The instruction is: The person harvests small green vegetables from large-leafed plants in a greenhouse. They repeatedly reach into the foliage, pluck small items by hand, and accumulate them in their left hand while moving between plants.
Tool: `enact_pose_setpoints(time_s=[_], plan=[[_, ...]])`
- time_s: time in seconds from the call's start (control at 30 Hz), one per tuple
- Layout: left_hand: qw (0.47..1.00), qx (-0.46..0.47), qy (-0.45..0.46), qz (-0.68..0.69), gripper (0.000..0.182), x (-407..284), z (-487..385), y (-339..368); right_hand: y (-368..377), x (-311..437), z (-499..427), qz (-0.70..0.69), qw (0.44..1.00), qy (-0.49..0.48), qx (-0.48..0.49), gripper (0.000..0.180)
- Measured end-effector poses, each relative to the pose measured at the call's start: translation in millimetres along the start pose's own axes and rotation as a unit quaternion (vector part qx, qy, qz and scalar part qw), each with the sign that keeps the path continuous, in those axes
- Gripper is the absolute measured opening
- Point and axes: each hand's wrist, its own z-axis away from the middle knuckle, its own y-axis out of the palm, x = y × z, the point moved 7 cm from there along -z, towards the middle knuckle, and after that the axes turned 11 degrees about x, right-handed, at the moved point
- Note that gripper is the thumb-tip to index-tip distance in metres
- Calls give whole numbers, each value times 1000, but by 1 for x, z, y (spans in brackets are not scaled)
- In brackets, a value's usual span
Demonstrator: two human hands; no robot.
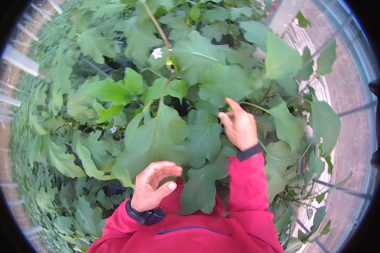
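Broad, lobed leaves of what look like eggplant plants surround both hands. My right hand (241, 126) reaches into the foliage, thumb and index finger apart, with nothing visible between them. Its index fingertip is at the lower edge of a large leaf (228, 82); whether it touches cannot be told. Nearer my body, my left hand (152, 186) is empty, its fingers curved and the thumb apart. Just beyond it spreads another wide leaf (158, 136). A pale star-shaped flower (157, 53) shows beside a brownish stem (158, 27). Lower left is a smaller pale-violet flower (113, 129).
Dense foliage (50, 164) continues along the left, with white posts (20, 60) beyond. To the right, wrinkled whitish sheeting (323, 95) borders a bare ground strip (351, 85). Thin metal pipes (356, 108) cross that side. A leaf (199, 186) overlaps my red jacket (190, 240).
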Motion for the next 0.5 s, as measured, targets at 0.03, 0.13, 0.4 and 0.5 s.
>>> enact_pose_setpoints(time_s=[0.03,0.13,0.4,0.5], plan=[[1000,21,-2,2,51,-5,3,-3,-7,6,1,-26,999,-18,4,47],[997,9,82,7,45,-40,28,-22,-17,40,-8,-129,985,-110,39,40],[970,-156,111,-150,46,-87,-11,-141,22,142,-124,-126,951,-237,156,36],[933,-123,131,-310,51,-79,-61,-152,47,147,-146,-78,944,-208,244,40]])
